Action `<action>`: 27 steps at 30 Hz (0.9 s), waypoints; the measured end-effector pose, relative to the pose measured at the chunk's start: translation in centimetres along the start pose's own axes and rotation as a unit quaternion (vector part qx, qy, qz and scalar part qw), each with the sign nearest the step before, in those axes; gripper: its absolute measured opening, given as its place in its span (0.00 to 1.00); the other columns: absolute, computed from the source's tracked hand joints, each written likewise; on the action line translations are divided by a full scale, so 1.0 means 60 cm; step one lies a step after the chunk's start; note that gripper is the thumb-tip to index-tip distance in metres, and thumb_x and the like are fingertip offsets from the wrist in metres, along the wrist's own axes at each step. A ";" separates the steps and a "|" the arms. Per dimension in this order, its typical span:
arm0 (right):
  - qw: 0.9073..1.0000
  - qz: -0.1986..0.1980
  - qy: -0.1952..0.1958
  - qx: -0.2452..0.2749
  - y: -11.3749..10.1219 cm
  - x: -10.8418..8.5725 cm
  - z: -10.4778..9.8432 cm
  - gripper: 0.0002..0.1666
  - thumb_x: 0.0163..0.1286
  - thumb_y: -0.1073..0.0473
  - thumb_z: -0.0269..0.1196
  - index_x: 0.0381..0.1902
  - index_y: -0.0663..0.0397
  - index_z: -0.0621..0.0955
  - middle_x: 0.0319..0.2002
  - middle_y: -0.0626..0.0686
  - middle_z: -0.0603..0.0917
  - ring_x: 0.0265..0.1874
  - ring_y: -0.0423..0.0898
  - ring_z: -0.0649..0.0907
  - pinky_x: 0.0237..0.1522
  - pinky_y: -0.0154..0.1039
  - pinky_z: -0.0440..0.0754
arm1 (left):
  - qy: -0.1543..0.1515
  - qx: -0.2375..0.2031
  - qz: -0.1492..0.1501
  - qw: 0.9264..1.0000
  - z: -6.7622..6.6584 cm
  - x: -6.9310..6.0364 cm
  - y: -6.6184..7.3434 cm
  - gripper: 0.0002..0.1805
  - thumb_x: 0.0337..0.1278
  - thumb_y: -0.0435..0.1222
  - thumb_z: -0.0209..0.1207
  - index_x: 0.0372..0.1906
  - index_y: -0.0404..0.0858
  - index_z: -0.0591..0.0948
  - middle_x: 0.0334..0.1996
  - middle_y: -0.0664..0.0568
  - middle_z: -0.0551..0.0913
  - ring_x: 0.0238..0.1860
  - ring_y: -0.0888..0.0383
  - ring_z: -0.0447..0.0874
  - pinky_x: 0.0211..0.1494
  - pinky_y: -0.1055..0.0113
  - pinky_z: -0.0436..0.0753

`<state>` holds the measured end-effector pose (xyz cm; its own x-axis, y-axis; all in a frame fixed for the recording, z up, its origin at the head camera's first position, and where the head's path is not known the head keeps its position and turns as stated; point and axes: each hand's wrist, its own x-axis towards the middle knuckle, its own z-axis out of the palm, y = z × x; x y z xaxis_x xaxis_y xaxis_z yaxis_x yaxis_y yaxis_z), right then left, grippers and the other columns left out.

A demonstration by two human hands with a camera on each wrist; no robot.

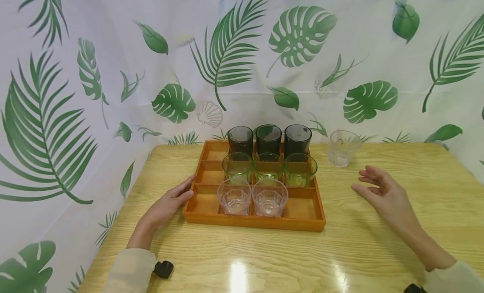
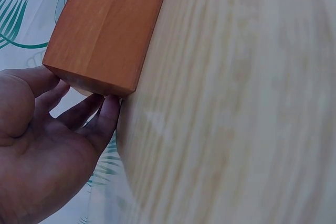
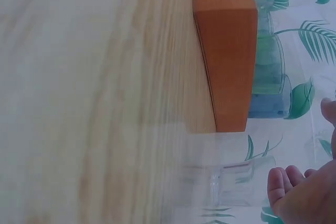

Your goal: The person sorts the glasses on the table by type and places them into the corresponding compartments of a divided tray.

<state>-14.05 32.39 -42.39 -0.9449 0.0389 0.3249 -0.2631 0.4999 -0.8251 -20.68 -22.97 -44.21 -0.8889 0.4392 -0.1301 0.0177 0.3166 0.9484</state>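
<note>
A divided wooden tray (image 1: 253,222) lies on the table, its left side touched by the fingertips and thumb of my left hand (image 1: 165,208). In the left wrist view those fingertips rest against the end wall (image 2: 79,83) without wrapping round it. Three dark glasses (image 1: 268,139) stand in the tray's back row and three green glasses (image 1: 237,169) in the middle row. Two clear, pinkish glasses (image 1: 270,198) occupy the front row's middle compartments. Right of the tray, a clear tumbler (image 1: 342,148) stands on the table. My right hand (image 1: 393,207), fingers loosely bent, holds nothing and hovers near it.
The wooden tabletop (image 1: 196,259) runs under everything. Behind it hangs a white cloth (image 1: 242,104) with green leaf prints, which also covers the left side. The tumbler stands close to the table's back edge.
</note>
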 end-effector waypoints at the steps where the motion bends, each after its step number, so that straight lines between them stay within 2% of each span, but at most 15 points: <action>1: 1.000 0.002 0.000 -0.004 0.002 0.002 -0.002 0.40 0.74 0.60 0.67 0.76 0.70 0.64 0.58 0.35 0.77 0.55 0.28 0.77 0.50 0.17 0.75 | 0.001 -0.002 0.000 1.000 0.000 0.000 0.000 0.34 0.85 0.42 0.45 0.85 0.44 0.48 0.84 0.46 0.42 0.83 0.45 0.36 0.81 0.46 0.46; 10: 0.999 0.032 0.012 -0.027 0.020 0.031 -0.008 0.43 0.74 0.55 0.68 0.78 0.67 0.63 0.58 0.39 0.75 0.54 0.28 0.75 0.48 0.15 0.72 | 0.003 0.005 -0.002 1.000 -0.001 0.000 0.000 0.34 0.85 0.41 0.45 0.85 0.44 0.48 0.84 0.46 0.42 0.83 0.45 0.36 0.81 0.46 0.46; 13: 0.999 0.039 0.019 -0.032 0.026 0.046 -0.008 0.44 0.75 0.54 0.67 0.78 0.67 0.62 0.60 0.45 0.75 0.54 0.29 0.74 0.48 0.15 0.71 | 0.008 0.008 -0.002 1.000 0.000 -0.001 0.000 0.34 0.85 0.41 0.45 0.85 0.44 0.49 0.84 0.46 0.43 0.83 0.45 0.37 0.81 0.46 0.46; 15: 0.998 0.044 0.023 -0.039 0.031 0.056 -0.007 0.45 0.75 0.53 0.67 0.79 0.67 0.61 0.62 0.52 0.75 0.54 0.30 0.74 0.48 0.14 0.71 | 0.008 0.006 0.000 1.000 0.000 -0.001 0.000 0.34 0.85 0.42 0.45 0.85 0.44 0.49 0.84 0.45 0.43 0.83 0.45 0.36 0.81 0.46 0.46; 20: 0.996 0.065 0.021 -0.050 0.041 0.082 -0.004 0.48 0.75 0.48 0.66 0.79 0.69 0.59 0.68 0.69 0.72 0.59 0.49 0.75 0.46 0.13 0.69 | 0.007 -0.002 -0.001 1.000 0.001 -0.001 0.001 0.34 0.85 0.41 0.45 0.85 0.44 0.49 0.84 0.45 0.42 0.83 0.45 0.36 0.81 0.46 0.46; 22: 0.996 0.073 0.018 -0.047 0.044 0.091 -0.003 0.50 0.75 0.46 0.65 0.79 0.69 0.58 0.69 0.71 0.70 0.62 0.59 0.73 0.45 0.12 0.69 | 0.005 -0.003 -0.001 1.000 0.001 -0.002 0.001 0.34 0.85 0.41 0.45 0.85 0.43 0.49 0.84 0.45 0.42 0.83 0.45 0.36 0.81 0.46 0.46; 27: 0.996 0.084 0.013 -0.033 0.059 0.117 0.000 0.53 0.75 0.44 0.65 0.81 0.69 0.54 0.71 0.71 0.67 0.66 0.67 0.69 0.42 0.14 0.69 | 0.003 -0.003 0.000 1.000 0.001 -0.002 0.002 0.34 0.85 0.41 0.45 0.85 0.43 0.48 0.84 0.45 0.42 0.83 0.45 0.36 0.81 0.45 0.46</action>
<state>-21.59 34.41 -43.02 -0.9689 0.1494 0.1974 -0.0872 0.5402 -0.8370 -20.56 -22.93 -44.12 -0.8916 0.4340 -0.1293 0.0139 0.3114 0.9502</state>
